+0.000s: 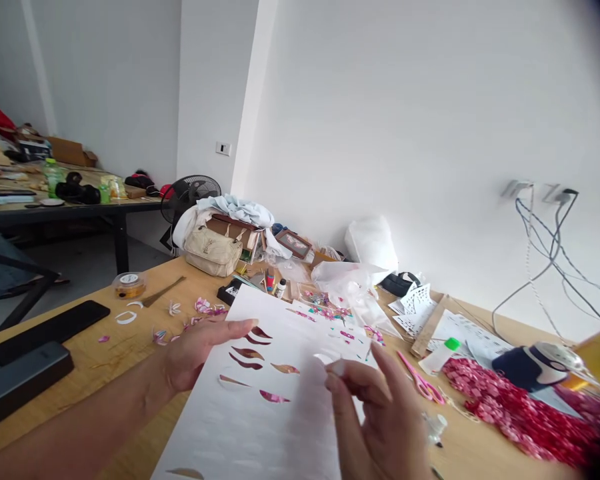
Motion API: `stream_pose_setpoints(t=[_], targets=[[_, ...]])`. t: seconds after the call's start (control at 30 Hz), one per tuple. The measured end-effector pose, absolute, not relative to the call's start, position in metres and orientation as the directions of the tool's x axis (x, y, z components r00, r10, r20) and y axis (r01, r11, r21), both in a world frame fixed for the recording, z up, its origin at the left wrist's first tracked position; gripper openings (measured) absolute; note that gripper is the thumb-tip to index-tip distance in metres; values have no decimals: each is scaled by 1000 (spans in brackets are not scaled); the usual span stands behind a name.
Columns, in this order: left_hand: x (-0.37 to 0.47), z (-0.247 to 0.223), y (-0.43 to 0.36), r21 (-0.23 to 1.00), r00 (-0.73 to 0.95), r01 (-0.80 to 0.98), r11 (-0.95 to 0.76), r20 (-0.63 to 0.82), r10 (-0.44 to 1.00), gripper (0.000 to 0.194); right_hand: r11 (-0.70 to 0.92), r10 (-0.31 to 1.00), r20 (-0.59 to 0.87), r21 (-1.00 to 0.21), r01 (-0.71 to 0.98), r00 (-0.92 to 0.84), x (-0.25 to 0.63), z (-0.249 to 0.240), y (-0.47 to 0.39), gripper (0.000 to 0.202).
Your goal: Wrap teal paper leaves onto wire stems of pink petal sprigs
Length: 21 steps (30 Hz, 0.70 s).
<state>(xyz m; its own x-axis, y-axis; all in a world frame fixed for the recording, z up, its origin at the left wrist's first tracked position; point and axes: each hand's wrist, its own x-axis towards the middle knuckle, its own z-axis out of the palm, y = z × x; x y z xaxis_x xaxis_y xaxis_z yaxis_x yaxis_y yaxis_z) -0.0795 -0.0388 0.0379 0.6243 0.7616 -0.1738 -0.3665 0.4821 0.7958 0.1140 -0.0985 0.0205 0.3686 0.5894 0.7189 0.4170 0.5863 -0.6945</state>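
Note:
A white paper sheet (220,427) with several leaf-shaped cut-outs is held up in front of me. Through the openings I see the wooden table and pink bits beyond. My left hand (193,353) grips the sheet by its left edge, thumb lying on the front face. Over the right part of the sheet, my right hand (380,413) pinches a small curved white paper piece (323,359) between thumb and forefinger. Whether that piece is fully detached from the sheet I cannot tell. Pink petal-like scraps (207,307) lie on the table behind the sheet.
Pink scissors (423,380), a green-capped bottle (441,355) and a red-pink flowery heap (520,420) lie to the right. On the left are a black phone-like slab (50,330) and a dark grey box (25,380). A beige bag (213,247) stands at the back.

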Motion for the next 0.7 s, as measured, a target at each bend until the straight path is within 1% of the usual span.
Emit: stream_pose_setpoints(t=[0.03,0.1,0.13,0.2,0.23,0.3,0.47,0.7], targets=[[-79,38,-39,798,633,-366,480,-165,757,28,578,600,747,-652,491,286,109,20,-97,39],[-78,36,-40,800,645,-363,477,-153,749,29,547,612,779,-541,639,136,104,20,-94,26],[-78,36,-41,801,650,-361,477,-150,745,29,542,611,788,-484,687,73,103,21,-92,21],[-78,34,-41,807,662,-350,476,-147,735,31,548,593,805,-400,735,-4,103,22,-91,16],[-79,33,-41,813,663,-345,469,-143,735,31,545,581,814,-376,750,-14,104,23,-90,16],[-80,32,-41,826,655,-346,445,-127,745,30,533,576,817,-350,770,-27,104,23,-89,15],[-79,32,-40,834,636,-355,423,-116,763,29,514,615,785,-335,790,-68,102,22,-88,15],[-79,31,-37,840,654,-334,428,-121,747,30,509,597,798,-301,806,-80,102,23,-88,14]])
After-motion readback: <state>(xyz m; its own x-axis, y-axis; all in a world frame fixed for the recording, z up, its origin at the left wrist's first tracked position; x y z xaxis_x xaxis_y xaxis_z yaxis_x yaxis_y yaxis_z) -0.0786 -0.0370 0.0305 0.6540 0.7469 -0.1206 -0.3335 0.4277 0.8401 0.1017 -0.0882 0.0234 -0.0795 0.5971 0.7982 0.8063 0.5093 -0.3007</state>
